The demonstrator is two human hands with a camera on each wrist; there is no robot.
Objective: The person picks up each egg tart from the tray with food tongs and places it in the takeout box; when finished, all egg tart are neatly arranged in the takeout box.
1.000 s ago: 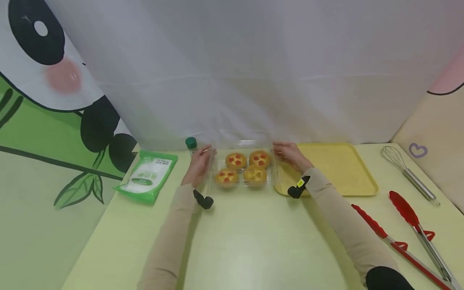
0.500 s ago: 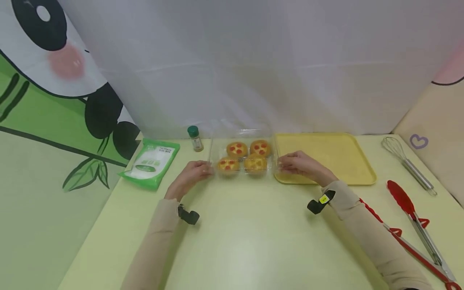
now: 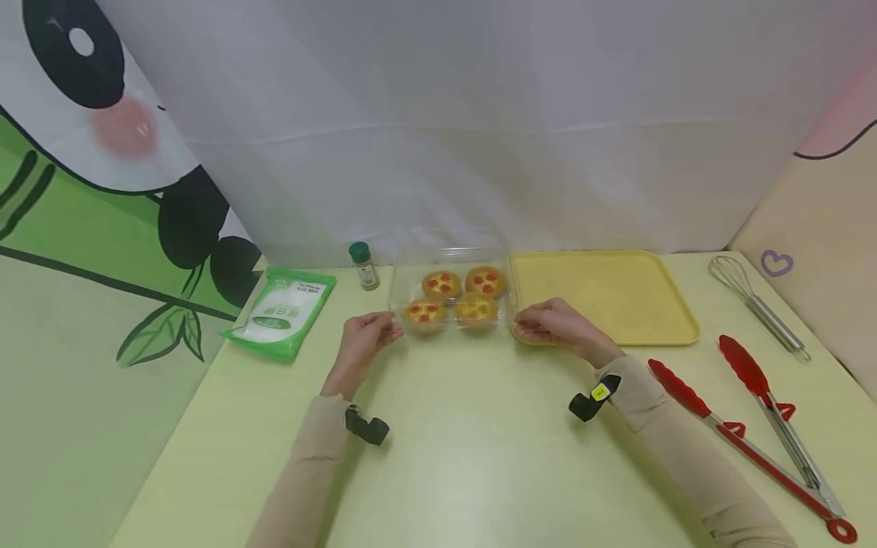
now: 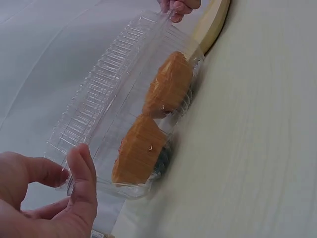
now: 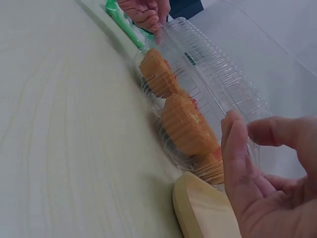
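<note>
A clear plastic clamshell container [image 3: 452, 256] stands at the back of the table with several small pizza buns [image 3: 485, 281] inside. The buns are round, golden, with red pieces on top. At its front left corner my left hand [image 3: 363, 342] pinches the plastic rim between thumb and fingers, as the left wrist view shows up close. My right hand [image 3: 562, 327] pinches the rim at the front right corner. In the right wrist view, the thumb and fingers [image 5: 235, 148] hide part of that corner. The ridged lid [image 4: 106, 74] lies over the buns; I cannot tell if it is fastened.
A yellow tray [image 3: 610, 297] lies directly right of the container. Left are a green-and-white bag [image 3: 281, 312] and a green-capped shaker [image 3: 364, 266]. A whisk [image 3: 760, 308] and red-tipped tongs [image 3: 774, 426] lie at right. A white cloth [image 3: 452, 137] hangs behind.
Both hands have come from the container's sides down to its front corners, where they pinch the rim. The shaker, partly hidden behind the left hand before, is now in full view.
</note>
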